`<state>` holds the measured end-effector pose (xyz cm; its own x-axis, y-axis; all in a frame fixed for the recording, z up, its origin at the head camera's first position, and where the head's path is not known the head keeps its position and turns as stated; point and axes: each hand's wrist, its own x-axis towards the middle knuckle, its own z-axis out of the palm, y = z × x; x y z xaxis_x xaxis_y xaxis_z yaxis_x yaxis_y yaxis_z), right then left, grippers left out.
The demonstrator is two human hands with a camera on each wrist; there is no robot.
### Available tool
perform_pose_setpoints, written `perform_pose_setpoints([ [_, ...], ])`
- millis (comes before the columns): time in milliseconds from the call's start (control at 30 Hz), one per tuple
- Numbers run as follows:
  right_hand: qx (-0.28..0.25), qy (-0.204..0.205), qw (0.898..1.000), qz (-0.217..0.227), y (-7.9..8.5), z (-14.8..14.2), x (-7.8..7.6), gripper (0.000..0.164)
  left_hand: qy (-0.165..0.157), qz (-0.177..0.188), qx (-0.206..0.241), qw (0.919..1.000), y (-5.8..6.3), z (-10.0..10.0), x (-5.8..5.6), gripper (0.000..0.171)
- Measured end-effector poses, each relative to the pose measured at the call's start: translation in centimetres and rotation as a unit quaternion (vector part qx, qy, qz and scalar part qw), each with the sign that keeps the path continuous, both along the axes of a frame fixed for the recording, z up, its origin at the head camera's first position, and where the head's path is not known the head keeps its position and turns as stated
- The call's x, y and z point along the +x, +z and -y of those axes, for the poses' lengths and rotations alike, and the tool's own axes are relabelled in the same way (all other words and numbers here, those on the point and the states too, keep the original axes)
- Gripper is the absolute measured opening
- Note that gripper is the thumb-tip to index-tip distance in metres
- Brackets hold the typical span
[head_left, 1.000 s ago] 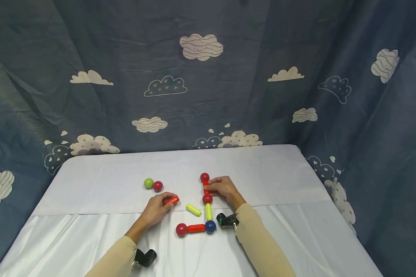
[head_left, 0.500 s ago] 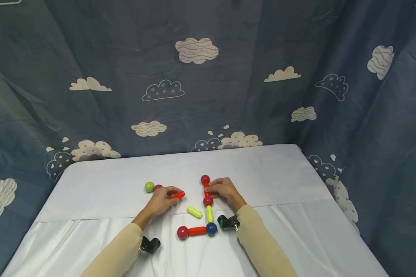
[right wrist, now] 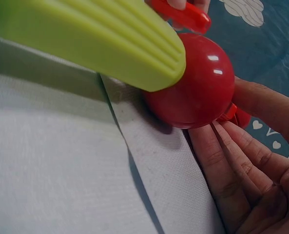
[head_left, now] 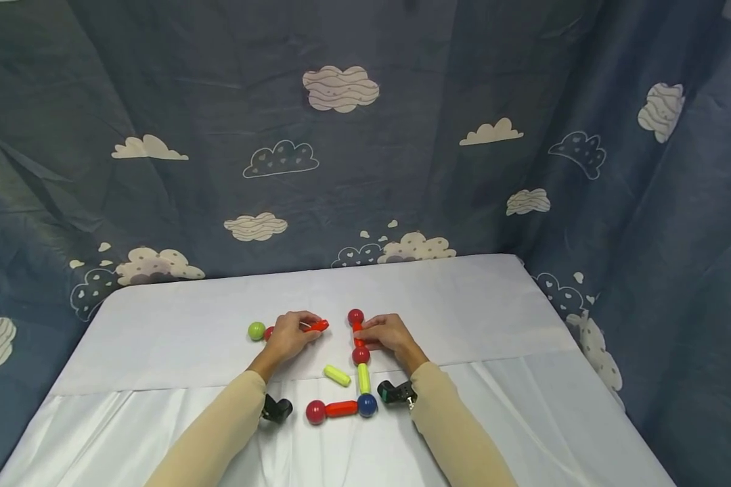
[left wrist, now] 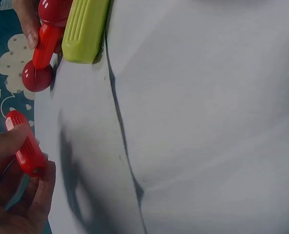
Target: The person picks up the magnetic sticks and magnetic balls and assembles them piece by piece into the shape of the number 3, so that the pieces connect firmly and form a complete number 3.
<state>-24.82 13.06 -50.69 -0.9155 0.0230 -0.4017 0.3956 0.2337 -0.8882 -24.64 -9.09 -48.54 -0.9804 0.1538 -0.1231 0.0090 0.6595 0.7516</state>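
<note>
One yellow rod (head_left: 337,375) lies between the blue ball (head_left: 367,405) and the left hand (head_left: 288,335), which pinches a free red rod (head_left: 319,325) beyond-left; straight beyond, the right hand (head_left: 391,335) pinches a linked red rod (head_left: 357,328). White cloth (head_left: 451,304) reaches the far edge (head_left: 280,274).

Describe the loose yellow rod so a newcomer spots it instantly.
On the white-covered table, find the reversed-L chain of balls and rods that the right hand holds. Inside its bend, just left of the chain's yellow rod, lies the loose yellow rod. Unlike that neighbour, it has no ball at either end.
</note>
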Motion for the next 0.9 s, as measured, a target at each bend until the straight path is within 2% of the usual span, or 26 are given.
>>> perform_pose_setpoints([
  [133,-0.010,0.001,1.000,-0.006,-0.1,-0.1,-0.1,0.027,0.007,-0.004,-0.008,0.9999,0.2,-0.5,-0.8,0.026],
  [300,-0.012,-0.004,1.000,-0.006,-0.1,0.0,-0.1,0.027,-0.001,-0.014,-0.014,0.9998,-0.1,-0.8,-1.5,0.027],
  [467,-0.013,-0.007,1.000,-0.001,-0.3,0.2,0.1,0.025,-0.013,-0.017,-0.027,0.9994,-0.7,-0.8,-1.8,0.028],
  [667,-0.033,-0.002,0.999,-0.012,-0.4,0.3,0.0,0.026,-0.024,-0.024,-0.016,0.9993,-1.3,-1.6,-2.2,0.027],
  [900,-0.019,-0.005,1.000,-0.005,-0.3,0.2,0.1,0.026,-0.031,-0.013,-0.021,0.9992,-1.5,-2.8,-2.4,0.026],
])
